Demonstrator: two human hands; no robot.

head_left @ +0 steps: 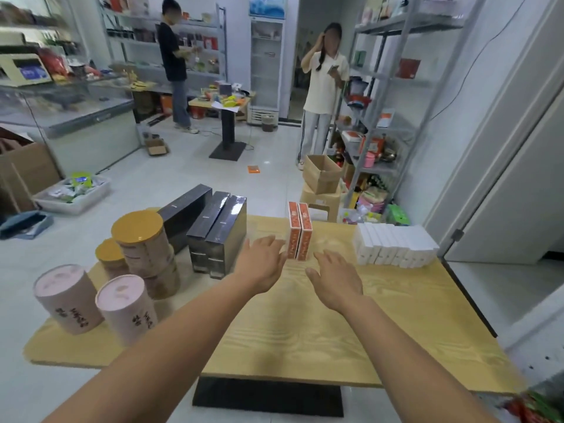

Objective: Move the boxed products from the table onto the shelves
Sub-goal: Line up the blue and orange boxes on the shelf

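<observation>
Two red-orange boxes [300, 231] stand upright side by side near the middle of the wooden table [305, 331]. My left hand [262, 263] hovers just left of them with fingers spread, fingertips close to the left box. My right hand [335, 279] is just in front and right of the boxes, fingers relaxed, holding nothing. A row of white boxes [396, 244] lies at the table's right. Three black boxes [213, 227] stand at the back left. The grey metal shelves [384, 87] rise beyond the table on the right.
Gold-lidded tins [140, 239] and two pink cylinders [97, 303] fill the table's left side. Two people stand further back. Cardboard boxes [322, 175] sit stacked on the floor by the shelves, and a white bin [73, 193] lies on the left floor.
</observation>
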